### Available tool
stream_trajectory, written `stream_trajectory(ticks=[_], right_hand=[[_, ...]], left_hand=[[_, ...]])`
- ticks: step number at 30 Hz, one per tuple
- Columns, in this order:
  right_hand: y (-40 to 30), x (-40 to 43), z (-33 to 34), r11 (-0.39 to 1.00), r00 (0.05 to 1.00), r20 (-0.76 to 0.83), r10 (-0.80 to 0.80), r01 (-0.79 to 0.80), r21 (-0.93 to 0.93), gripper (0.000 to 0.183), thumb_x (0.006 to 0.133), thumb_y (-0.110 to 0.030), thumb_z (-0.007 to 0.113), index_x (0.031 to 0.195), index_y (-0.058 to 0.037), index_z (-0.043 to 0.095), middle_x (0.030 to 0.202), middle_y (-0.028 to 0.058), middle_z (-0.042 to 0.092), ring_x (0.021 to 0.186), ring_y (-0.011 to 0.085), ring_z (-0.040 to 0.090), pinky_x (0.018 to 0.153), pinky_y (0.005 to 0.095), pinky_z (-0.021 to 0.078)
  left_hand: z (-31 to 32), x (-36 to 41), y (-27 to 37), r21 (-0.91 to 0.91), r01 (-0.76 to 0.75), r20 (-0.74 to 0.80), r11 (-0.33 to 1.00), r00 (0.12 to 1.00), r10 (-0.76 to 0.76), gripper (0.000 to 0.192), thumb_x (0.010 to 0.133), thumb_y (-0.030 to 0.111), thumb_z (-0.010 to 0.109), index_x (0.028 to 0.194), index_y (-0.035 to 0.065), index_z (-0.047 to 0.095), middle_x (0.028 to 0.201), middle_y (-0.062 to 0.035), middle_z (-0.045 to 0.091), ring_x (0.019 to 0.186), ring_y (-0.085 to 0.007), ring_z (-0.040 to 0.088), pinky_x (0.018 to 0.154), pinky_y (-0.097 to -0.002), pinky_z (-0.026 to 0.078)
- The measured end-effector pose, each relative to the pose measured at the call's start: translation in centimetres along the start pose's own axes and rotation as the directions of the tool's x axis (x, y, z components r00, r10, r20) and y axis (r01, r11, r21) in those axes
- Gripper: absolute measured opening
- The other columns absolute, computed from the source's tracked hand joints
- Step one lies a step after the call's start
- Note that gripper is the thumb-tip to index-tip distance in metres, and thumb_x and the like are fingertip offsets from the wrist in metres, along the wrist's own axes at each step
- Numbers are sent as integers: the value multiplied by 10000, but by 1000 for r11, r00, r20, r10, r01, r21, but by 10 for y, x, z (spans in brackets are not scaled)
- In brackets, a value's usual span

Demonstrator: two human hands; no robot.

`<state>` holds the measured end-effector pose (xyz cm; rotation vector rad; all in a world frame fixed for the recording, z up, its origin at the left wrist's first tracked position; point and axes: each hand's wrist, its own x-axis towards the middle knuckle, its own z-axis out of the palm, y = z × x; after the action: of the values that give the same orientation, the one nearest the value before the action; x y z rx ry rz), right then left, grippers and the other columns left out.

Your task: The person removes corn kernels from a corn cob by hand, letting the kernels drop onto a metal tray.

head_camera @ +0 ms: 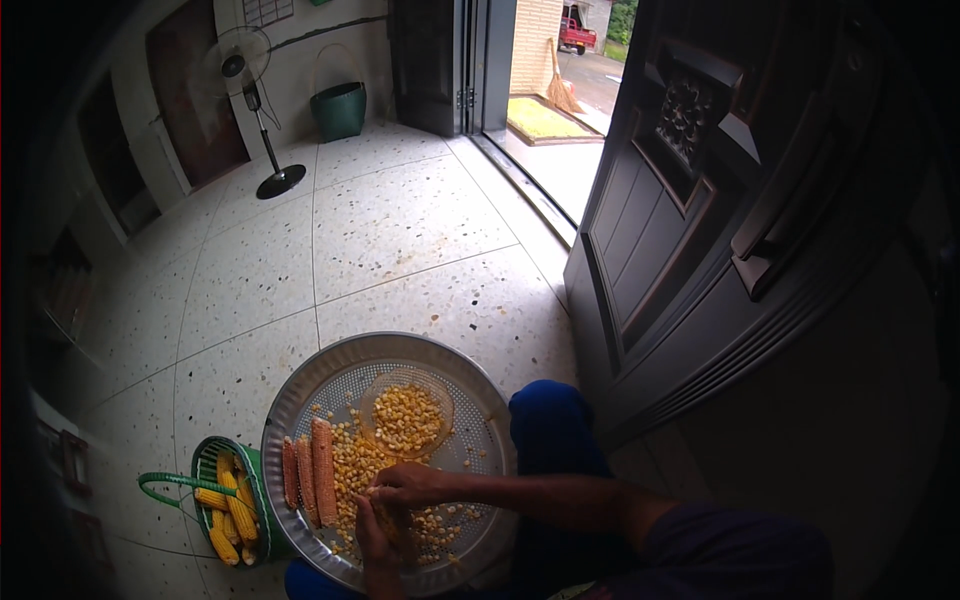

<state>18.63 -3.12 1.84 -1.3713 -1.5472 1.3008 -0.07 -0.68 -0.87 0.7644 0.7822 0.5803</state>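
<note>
A wide perforated metal tray rests in front of me, at my knees. My left hand and my right hand meet over its lower middle. Between them they grip what looks like a corn cob, blurred and mostly covered by my fingers. Loose yellow corn kernels lie heaped under and around both hands. Beyond my right hand sits a clear plastic bowl full of kernels. Three stripped reddish corn cobs lie side by side on the tray's left part.
Left of the tray stands a green basket with several yellow corn ears. A dark panelled door rises close on my right. Farther off are a pedestal fan, a green bucket and, outside the doorway, a straw broom.
</note>
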Motion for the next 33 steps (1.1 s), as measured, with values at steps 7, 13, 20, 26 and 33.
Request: stream_trajectory(ticks=[7, 13, 20, 26, 33], right_hand=[[6, 1, -1, 999, 1000, 29, -2, 1, 43, 433, 987, -341, 511, 1214, 13, 617, 1072, 192, 677, 1002, 303, 651, 875, 417, 505], [1, -12, -4, 998, 997, -60, -49, 51, 30, 397, 962, -266, 568, 1264, -11, 593, 1087, 202, 679, 1033, 304, 651, 874, 419, 513], [-31, -63, -10, 852, 955, -297, 3, -158, -499, 407, 938, -203, 617, 1314, -74, 532, 1262, 171, 558, 1040, 358, 628, 851, 438, 527], [-41, -128, -49, 918, 792, -586, -168, -91, -386, 336, 864, -74, 670, 1187, -47, 584, 1195, 161, 601, 995, 353, 659, 813, 403, 555], [-7, -225, -53, 839, 440, -806, -395, -185, -512, 263, 901, -49, 612, 1162, -35, 586, 1222, 171, 580, 1090, 318, 602, 947, 383, 494]], left_hand=[[13, -4, 7, -24, 47, -103, 999, 993, -50, 700, 1006, 625, 348, 1371, 41, 473, 1217, -118, 600, 1073, -227, 616, 835, -336, 544], [24, -10, 15, 88, 1, -6, 996, 1000, 0, 709, 1001, 618, 383, 1392, 31, 452, 1270, -124, 566, 1154, -243, 571, 916, -368, 513], [10, -8, 5, 46, -255, 40, 966, 967, 253, 492, 1009, 380, 560, 1358, 44, 473, 992, -83, 642, 891, -187, 623, 809, -337, 524], [32, -15, 16, 347, -365, 119, 864, 931, 345, 521, 973, 289, 639, 1386, 22, 467, 1044, -77, 639, 941, -160, 611, 842, -326, 497], [22, -11, 14, 748, -302, 64, 591, 919, 388, 539, 906, 258, 723, 1339, 11, 520, 1201, -131, 605, 1104, -217, 582, 955, -345, 460]])
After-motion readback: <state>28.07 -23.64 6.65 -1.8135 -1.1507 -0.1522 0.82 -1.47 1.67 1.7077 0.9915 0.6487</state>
